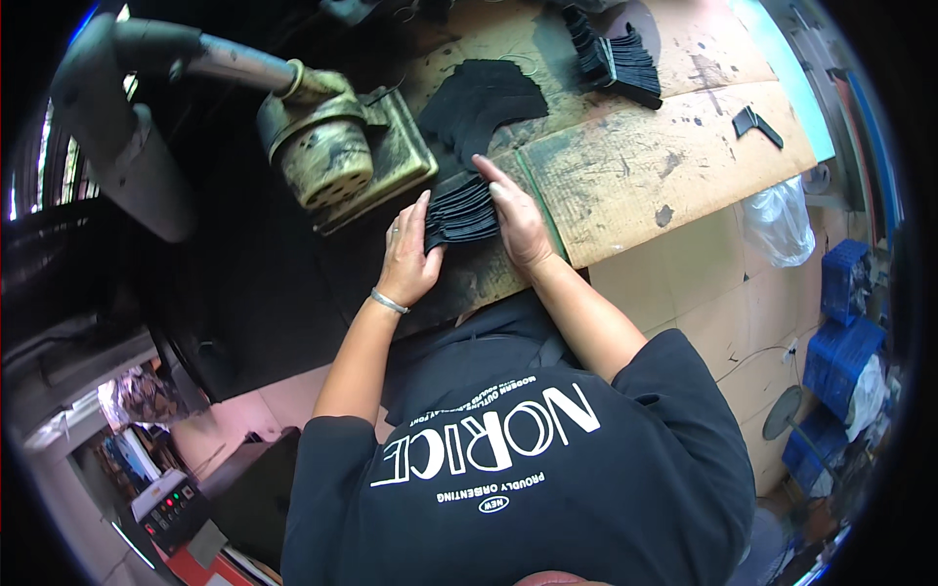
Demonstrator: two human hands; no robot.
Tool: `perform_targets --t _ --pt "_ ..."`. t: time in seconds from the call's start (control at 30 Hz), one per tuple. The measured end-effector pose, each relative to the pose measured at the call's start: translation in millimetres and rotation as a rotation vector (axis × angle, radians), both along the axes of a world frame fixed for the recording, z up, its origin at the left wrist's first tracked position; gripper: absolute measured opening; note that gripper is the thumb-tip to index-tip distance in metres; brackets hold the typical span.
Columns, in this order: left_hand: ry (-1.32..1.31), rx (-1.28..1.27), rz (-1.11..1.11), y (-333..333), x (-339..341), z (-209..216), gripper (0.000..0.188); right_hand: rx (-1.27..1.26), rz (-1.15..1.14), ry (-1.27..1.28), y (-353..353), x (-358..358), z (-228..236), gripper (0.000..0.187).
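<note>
A stack of thin black flat pieces (461, 213) sits between my two hands near the front edge of the worktable. My left hand (407, 256) presses its left side, with the thumb at the near end. From the right, my right hand (521, 223) holds the opposite side, its fingers stretched toward the far end. Just beyond lies a fanned pile of matching black pieces (486, 103). Whether the stack rests fully on the table cannot be made out.
A stained yellowish machine head (322, 146) with a grey pipe stands left of the hands. Cardboard (625, 176) covers the table. On it lie a banded black bundle (618, 61) and a bent black piece (757, 127). Blue crates (842, 366) stand at right.
</note>
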State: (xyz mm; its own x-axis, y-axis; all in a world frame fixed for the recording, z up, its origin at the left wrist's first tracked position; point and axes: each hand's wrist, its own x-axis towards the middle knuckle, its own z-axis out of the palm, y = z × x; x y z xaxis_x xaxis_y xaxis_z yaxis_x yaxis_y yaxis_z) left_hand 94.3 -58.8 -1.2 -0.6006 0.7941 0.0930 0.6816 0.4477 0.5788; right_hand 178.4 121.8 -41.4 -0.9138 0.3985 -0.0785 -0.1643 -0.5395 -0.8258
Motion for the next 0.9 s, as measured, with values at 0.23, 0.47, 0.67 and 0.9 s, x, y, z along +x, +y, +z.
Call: perform_targets --t 0.23,0.47,0.67,0.9 --pt "0.167 -0.095 0.156 12.0 16.7 -11.5 0.096 0.718 0.013 -0.002 -24.1 -5.2 -10.7 0.046" --pt "0.067 -0.163 0.144 16.0 19.7 -10.4 0.090 1.103 0.031 0.059 -20.2 -13.0 -17.6 0.053" --pt "-0.023 -0.051 0.018 -3.3 -5.1 -2.2 0.079 1.374 0.355 0.088 20.4 -12.6 13.7 0.076" --pt "-0.823 0.109 0.100 -31.0 -9.9 26.3 0.072 0.698 0.791 -0.251 34.5 -9.4 34.4 0.052"
